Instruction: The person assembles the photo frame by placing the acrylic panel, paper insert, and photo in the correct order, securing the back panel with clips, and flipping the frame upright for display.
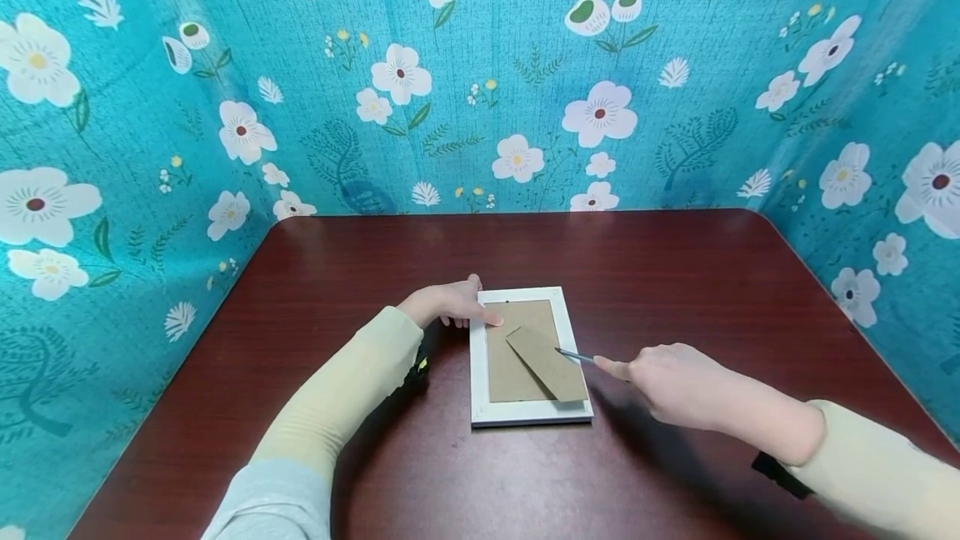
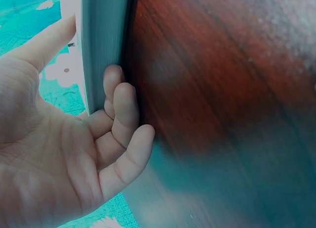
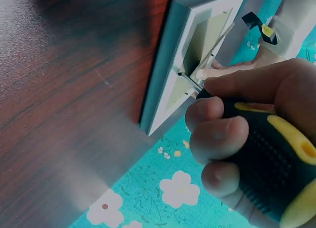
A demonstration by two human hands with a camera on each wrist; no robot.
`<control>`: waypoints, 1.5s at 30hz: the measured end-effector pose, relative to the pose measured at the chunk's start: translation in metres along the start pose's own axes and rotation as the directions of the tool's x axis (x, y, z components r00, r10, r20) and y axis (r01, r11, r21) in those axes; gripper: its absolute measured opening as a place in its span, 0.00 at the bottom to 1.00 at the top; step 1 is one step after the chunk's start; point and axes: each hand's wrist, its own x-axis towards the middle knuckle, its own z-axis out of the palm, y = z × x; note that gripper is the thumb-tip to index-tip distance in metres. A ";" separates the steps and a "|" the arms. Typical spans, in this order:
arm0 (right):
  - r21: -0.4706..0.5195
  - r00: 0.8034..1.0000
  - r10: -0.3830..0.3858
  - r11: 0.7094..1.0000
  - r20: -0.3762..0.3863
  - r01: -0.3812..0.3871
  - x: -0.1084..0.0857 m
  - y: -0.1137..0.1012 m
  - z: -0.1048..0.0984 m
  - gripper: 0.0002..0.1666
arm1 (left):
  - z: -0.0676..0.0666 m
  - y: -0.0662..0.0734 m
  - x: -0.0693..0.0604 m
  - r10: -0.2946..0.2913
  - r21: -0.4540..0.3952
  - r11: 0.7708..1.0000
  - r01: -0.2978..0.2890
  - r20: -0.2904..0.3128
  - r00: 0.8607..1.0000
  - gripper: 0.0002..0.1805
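Note:
A white picture frame point(image 1: 481, 373) lies back side up on the table, its brown backing board point(image 1: 504, 377) showing. The brown stand flap point(image 1: 551, 367) slants across the board, partly lifted. My left hand point(image 1: 459, 303) grips the frame's far left edge, thumb on top and the other fingers bent against the side. In my right hand point(image 1: 678, 386) is a screwdriver point(image 1: 577, 356), its black and yellow handle point(image 3: 269, 161) wrapped by the fingers. The forefinger stretches along toward the shaft. The tip meets the backing's right edge, near a small dark tab point(image 3: 180, 74).
The dark red wooden table point(image 1: 360, 257) spreads around the frame. A teal floral cloth point(image 1: 487, 65) hangs behind it and at both sides. Dark straps with devices sit at both wrists.

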 end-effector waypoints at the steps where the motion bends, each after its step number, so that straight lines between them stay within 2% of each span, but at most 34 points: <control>1: -0.017 1.000 -0.002 1.000 -0.001 0.002 0.001 -0.001 0.000 0.34 | -0.001 0.000 0.000 0.000 0.002 1.000 0.000 -0.002 1.000 0.42; 9: -0.219 0.994 -0.070 0.974 -0.080 0.051 0.006 -0.005 0.002 0.33 | -0.005 -0.001 0.000 -0.010 -0.008 1.000 0.010 0.003 1.000 0.42; 12: -0.178 0.997 -0.059 0.983 -0.054 0.049 0.006 -0.002 0.001 0.34 | -0.004 -0.002 0.001 -0.012 -0.018 1.000 0.012 -0.002 1.000 0.42; 16: 0.015 1.000 -0.006 1.000 -0.025 0.006 0.002 0.009 -0.001 0.33 | 0.000 -0.003 0.003 -0.013 -0.029 1.000 0.013 0.003 1.000 0.42; 19: 0.093 0.998 0.018 0.996 -0.056 -0.013 -0.002 0.019 0.001 0.32 | 0.003 -0.003 0.003 -0.014 -0.033 0.999 0.014 0.011 1.000 0.43; 24: 0.071 0.993 0.040 0.997 -0.112 -0.032 0.003 0.030 0.006 0.35 | 0.004 0.000 0.002 -0.017 -0.026 0.999 0.018 0.021 1.000 0.44; 32: 0.036 0.983 0.065 0.998 -0.170 -0.060 0.024 0.045 0.011 0.34 | 0.005 0.003 -0.003 0.008 -0.006 1.000 -0.008 0.008 1.000 0.42; 36: 0.073 0.983 0.083 0.995 -0.163 -0.072 0.037 0.051 0.010 0.33 | 0.005 0.001 -0.001 0.019 -0.011 1.000 -0.019 -0.003 1.000 0.43; 42: 0.129 0.982 0.152 0.982 -0.112 -0.137 0.054 0.057 0.008 0.30 | 0.003 -0.002 -0.001 0.023 -0.032 0.999 -0.023 -0.012 1.000 0.42; 45: 0.129 0.983 0.145 0.983 -0.109 -0.131 0.060 0.059 0.008 0.30 | 0.002 -0.003 -0.001 0.024 -0.035 0.999 -0.025 -0.009 1.000 0.42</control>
